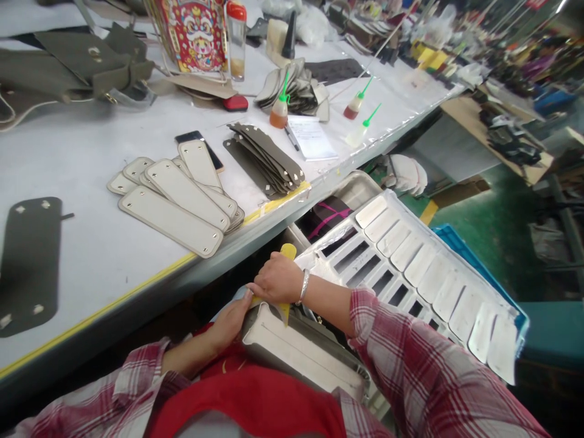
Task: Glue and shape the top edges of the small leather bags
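Observation:
On my lap rests a boxy leather bag body (301,353), its pale side up and dark grey leather along its edges. My left hand (232,321) pinches the bag's near left corner, with the thumb at its edge. Closed in a fist at that corner is my right hand (279,278), wearing a silver bracelet. A flat yellow tool (288,250) passes through this fist; one rounded end sticks out above, and a pointed part shows below against the bag. The fingertips of both hands meet at the corner, so what they press there is hidden.
Pale leather panels (182,213) and dark grey strips (264,161) are stacked on the white table (104,243). Glue bottles (278,109), a phone (196,143) and a notepad (311,137) lie beyond. To my right, a white rack (365,267) holds several pale pieces.

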### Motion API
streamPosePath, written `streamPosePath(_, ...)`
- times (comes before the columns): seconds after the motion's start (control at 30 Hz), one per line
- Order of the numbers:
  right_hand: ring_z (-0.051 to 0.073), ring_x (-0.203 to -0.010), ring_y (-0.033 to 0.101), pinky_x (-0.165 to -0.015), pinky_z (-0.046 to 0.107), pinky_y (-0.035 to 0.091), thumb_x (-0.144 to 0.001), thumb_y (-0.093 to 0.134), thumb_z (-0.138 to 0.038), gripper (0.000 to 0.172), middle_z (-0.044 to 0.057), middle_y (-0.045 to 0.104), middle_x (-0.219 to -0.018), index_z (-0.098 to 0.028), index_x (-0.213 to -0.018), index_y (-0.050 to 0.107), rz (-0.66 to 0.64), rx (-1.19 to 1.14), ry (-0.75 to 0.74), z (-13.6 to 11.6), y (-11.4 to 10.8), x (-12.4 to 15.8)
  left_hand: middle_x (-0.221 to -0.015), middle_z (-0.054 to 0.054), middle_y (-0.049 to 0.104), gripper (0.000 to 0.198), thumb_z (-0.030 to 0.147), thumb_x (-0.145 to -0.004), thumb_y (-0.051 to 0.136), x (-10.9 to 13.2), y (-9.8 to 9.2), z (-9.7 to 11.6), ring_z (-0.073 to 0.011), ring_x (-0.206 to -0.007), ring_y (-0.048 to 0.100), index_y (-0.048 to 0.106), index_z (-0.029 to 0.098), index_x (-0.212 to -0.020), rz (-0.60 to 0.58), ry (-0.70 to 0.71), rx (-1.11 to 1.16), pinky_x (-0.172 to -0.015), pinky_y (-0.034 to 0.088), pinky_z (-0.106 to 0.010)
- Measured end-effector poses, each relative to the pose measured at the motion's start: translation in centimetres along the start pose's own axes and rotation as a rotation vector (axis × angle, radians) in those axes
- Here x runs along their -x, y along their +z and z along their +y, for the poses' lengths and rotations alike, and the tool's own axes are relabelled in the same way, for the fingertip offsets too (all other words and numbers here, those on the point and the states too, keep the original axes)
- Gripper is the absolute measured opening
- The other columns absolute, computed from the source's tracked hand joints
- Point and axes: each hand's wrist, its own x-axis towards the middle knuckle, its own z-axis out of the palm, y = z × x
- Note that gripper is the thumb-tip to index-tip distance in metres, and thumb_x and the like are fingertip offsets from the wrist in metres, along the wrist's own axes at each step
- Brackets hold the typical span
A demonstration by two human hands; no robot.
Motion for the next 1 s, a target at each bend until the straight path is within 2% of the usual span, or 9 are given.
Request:
streamPosePath(0.07, 0.016, -0.062, 0.056, -0.062, 0.033, 0.021, -0.093, 0.025, -0.043, 0.056, 0.006, 0.067, -0.067, -0.015, -0.067, 0.066, 0.006, -0.003, 0.005, -0.2, 0.1, 0.1, -0.075, -0.004, 0.066, 0.055, 0.061, -0.081, 0.033, 0.3, 0.2, 0.4, -0.0240, -0.078, 0.056, 0.066, 0.017, -0.073, 0.006, -0.015, 0.020, -0.073, 0.042, -0.029)
streamPosePath(0.27, 0.016, -0.062, 0.056, -0.062, 0.033, 0.021, -0.093, 0.024, -0.043, 0.057, 0.006, 0.067, -0.068, -0.016, -0.067, 0.066, 0.019, -0.017, 0.046, -0.4, 0.2, 0.4, -0.072, -0.004, 0.065, 0.051, 0.058, -0.082, 0.035, 0.4, 0.4, 0.6, -0.0230, -0.075, 0.055, 0.066, 0.018, -0.073, -0.013, 0.025, 0.060, -0.069, 0.042, -0.030)
streamPosePath(0.4, 0.016, -0.062, 0.056, -0.063, 0.033, 0.021, -0.093, 0.023, -0.044, 0.057, 0.005, 0.067, -0.067, -0.016, -0.067, 0.065, 0.032, -0.017, 0.050, -0.8, 0.2, 0.8, -0.083, -0.004, 0.067, 0.042, 0.052, -0.081, 0.042, 0.4, 0.4, -0.5, -0.0248, -0.087, 0.056, 0.067, 0.019, -0.081, 0.025, 0.056, 0.075, -0.083, 0.041, -0.032)
streamPosePath(0.5, 0.016, -0.063, 0.056, -0.063, 0.033, 0.022, -0.093, 0.022, -0.045, 0.058, 0.006, 0.067, -0.068, -0.016, -0.067, 0.065, 0.023, -0.029, 0.070, -1.2, 0.4, 1.1, -0.099, -0.005, 0.065, 0.029, 0.042, -0.076, 0.053, 0.3, 0.1, -1.6, -0.0266, -0.105, 0.051, 0.066, 0.020, -0.089, 0.073, 0.107, 0.123, -0.098, 0.033, -0.034)
streamPosePath(0.6, 0.017, -0.064, 0.056, -0.062, 0.033, 0.022, -0.094, 0.021, -0.045, 0.059, 0.007, 0.067, -0.068, -0.016, -0.068, 0.065, 0.021, -0.034, 0.117, -1.5, 0.5, 1.4, -0.103, -0.005, 0.064, 0.023, 0.036, -0.069, 0.061, 0.1, -0.2, -2.1, -0.0279, -0.114, 0.045, 0.067, 0.022, -0.087, 0.064, 0.142, 0.145, -0.102, 0.029, -0.034)
streamPosePath(0.67, 0.017, -0.064, 0.057, -0.062, 0.033, 0.023, -0.094, 0.021, -0.046, 0.059, 0.007, 0.067, -0.069, -0.016, -0.069, 0.066, 0.011, -0.042, 0.136, -1.6, 0.4, 1.5, -0.103, -0.005, 0.064, 0.024, 0.036, -0.071, 0.061, -0.1, -0.2, -1.8, -0.0281, -0.115, 0.044, 0.067, 0.021, -0.088, 0.022, 0.169, 0.127, -0.101, 0.031, -0.034)
streamPosePath(0.83, 0.017, -0.069, 0.059, -0.064, 0.032, 0.026, -0.093, 0.023, -0.048, 0.058, 0.007, 0.068, -0.072, -0.016, -0.071, 0.066, -0.041, -0.089, 0.209, -1.5, 0.3, 1.8, -0.107, -0.005, 0.063, 0.039, 0.046, -0.083, 0.045, -0.6, -0.3, 0.5, -0.0257, -0.109, 0.048, 0.065, 0.017, -0.101, -0.196, 0.274, 0.044, -0.099, 0.033, -0.034)
streamPosePath(0.9, 0.018, -0.070, 0.060, -0.065, 0.032, 0.028, -0.094, 0.023, -0.047, 0.056, 0.006, 0.068, -0.074, -0.018, -0.072, 0.066, -0.063, -0.095, 0.242, -1.3, 0.3, 1.7, -0.105, -0.006, 0.064, 0.041, 0.048, -0.083, 0.046, -0.9, -0.9, 1.5, -0.0255, -0.106, 0.051, 0.066, 0.016, -0.099, -0.267, 0.206, 0.056, -0.099, 0.032, -0.035)
streamPosePath(1.0, 0.018, -0.071, 0.060, -0.067, 0.032, 0.029, -0.094, 0.024, -0.044, 0.053, 0.005, 0.069, -0.076, -0.019, -0.074, 0.067, -0.069, -0.071, 0.228, -0.8, 0.3, 1.0, -0.103, -0.007, 0.065, 0.037, 0.042, -0.078, 0.056, -1.6, -2.2, 2.7, -0.0246, -0.102, 0.054, 0.065, 0.015, -0.102, -0.436, 0.070, 0.158, -0.099, 0.032, -0.037)
